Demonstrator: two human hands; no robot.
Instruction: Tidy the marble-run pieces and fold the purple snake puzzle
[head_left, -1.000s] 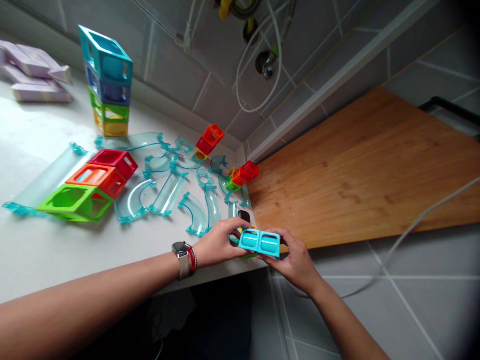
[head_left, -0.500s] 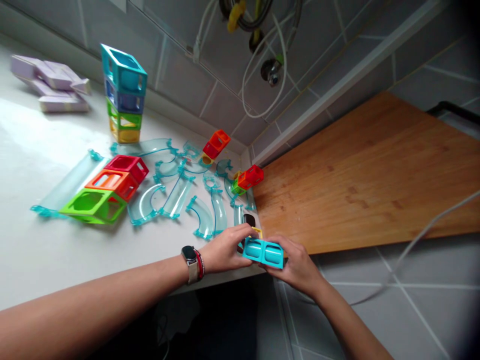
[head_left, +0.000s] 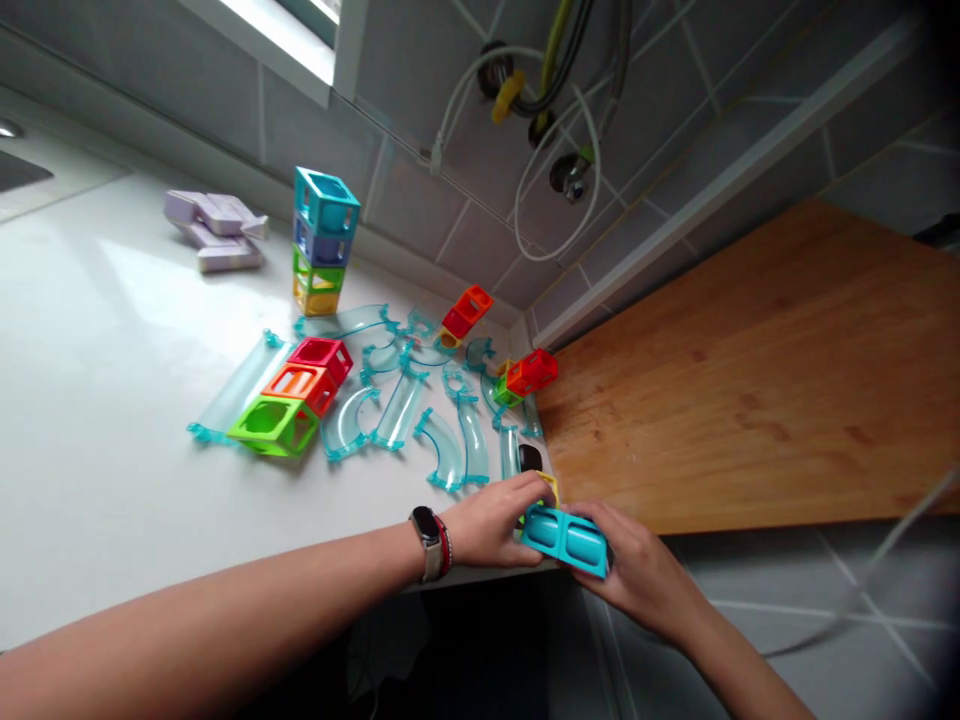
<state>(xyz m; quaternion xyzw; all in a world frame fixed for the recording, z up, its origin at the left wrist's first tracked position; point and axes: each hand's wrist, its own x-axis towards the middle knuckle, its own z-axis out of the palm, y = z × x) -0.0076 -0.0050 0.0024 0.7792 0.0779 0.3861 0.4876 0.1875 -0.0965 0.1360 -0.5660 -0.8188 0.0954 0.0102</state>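
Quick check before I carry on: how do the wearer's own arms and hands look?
The left hand has a watch at its wrist, with a dark face and pale strap, beside a red band. The right hand shows nothing worn. No sleeves show.

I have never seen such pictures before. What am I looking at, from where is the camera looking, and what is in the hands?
There is no machine here: these are a person's bare left hand and right hand. All the pictures come from one camera worn on the head, looking forward and down.

On the white counter lie clear turquoise track pieces. Near them are an upright tower of coloured frames, a red, orange and green row and some pale purple blocks. A wooden board is on the right.

Both hands hold a turquoise piece with two hollows, at the counter's near edge.
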